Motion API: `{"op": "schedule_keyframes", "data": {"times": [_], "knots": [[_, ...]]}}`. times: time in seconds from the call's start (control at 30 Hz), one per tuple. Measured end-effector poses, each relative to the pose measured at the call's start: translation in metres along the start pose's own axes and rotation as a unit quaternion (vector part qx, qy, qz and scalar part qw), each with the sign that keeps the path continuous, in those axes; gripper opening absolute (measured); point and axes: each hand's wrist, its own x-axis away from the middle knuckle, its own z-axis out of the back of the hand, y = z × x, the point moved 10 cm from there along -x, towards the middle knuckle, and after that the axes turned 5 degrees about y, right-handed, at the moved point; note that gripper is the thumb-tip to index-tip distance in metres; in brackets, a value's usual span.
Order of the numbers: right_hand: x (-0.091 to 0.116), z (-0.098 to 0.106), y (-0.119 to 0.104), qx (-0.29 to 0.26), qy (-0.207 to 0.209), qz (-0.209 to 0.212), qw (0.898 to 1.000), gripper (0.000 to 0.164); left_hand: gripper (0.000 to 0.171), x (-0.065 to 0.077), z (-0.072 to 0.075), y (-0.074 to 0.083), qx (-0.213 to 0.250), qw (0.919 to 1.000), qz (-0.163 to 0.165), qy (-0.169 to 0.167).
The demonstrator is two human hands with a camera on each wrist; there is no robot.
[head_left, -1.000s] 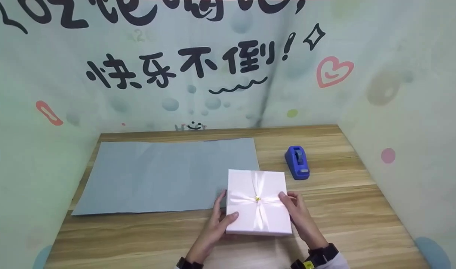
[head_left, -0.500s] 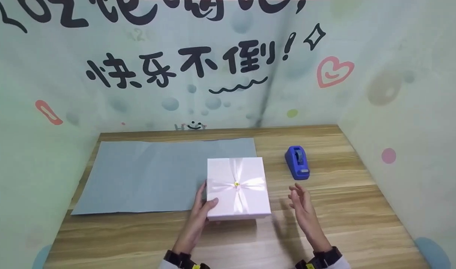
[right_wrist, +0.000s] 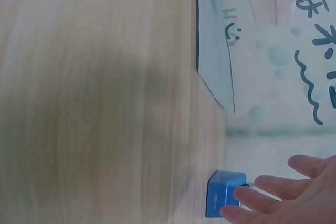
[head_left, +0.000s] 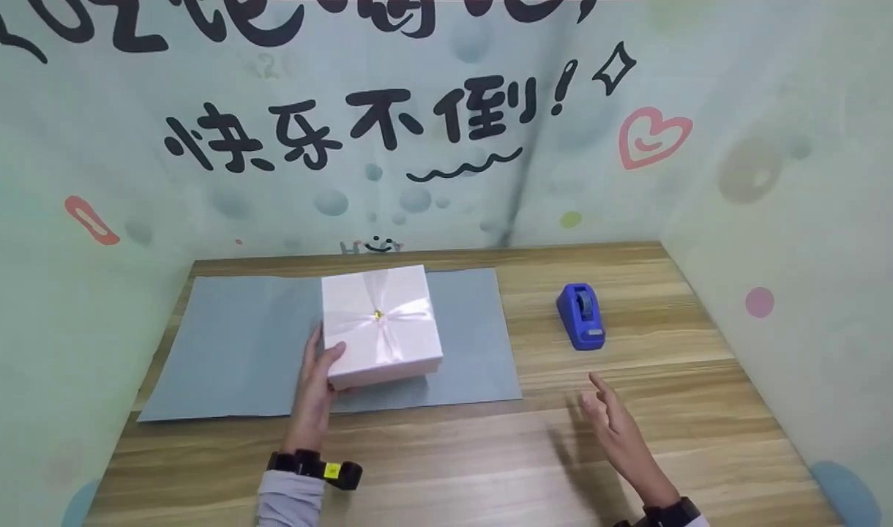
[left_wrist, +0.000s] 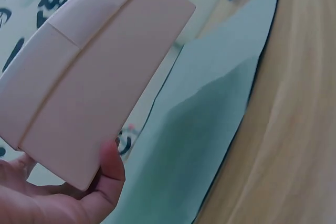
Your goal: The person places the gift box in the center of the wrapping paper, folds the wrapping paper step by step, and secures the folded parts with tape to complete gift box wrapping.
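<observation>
A white gift box (head_left: 406,348) tied with a pale ribbon and a small gold bead hangs tilted above the grey-blue paper sheet (head_left: 227,351). My left hand (head_left: 316,384) grips its near left corner, thumb over the lid and fingers at the side and underneath. In the left wrist view the box (left_wrist: 105,82) stands clear of the paper, which carries its shadow. My right hand (head_left: 622,432) holds nothing and hovers over the wood to the right. Its fingers (right_wrist: 257,200) are extended in the right wrist view.
A blue tape dispenser (head_left: 582,318) stands right of the paper, beyond my right hand. The wooden table (head_left: 454,468) meets a printed backdrop (head_left: 446,212) at the back and on both sides.
My right hand has let go of the box and drawn off to the right. My left hand has carried the box leftward and away from me, over the paper, tilting it slightly.
</observation>
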Motion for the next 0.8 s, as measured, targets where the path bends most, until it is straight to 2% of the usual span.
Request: {"op": "schedule_keyframes", "data": {"times": [0.13,0.3,0.53,0.8], "knots": [[0.002,0.001,0.005,0.002,-0.017,-0.017,1.0,0.051,0.077,-0.014,0.02,0.006,0.003,0.9998,0.004,0.021],[0.002,0.004,0.008,0.002,-0.016,-0.025,1.0,0.051,0.075,-0.029,0.036,0.005,0.0,0.9992,0.022,0.034],[0.005,0.008,0.014,-0.012,-0.013,-0.035,0.999,0.051,0.073,-0.043,0.048,-0.002,-0.037,0.9978,0.037,0.042],[0.01,0.01,0.014,-0.02,-0.012,-0.02,1.0,0.047,0.072,-0.052,0.056,-0.005,-0.058,0.9963,0.036,0.052]]}}
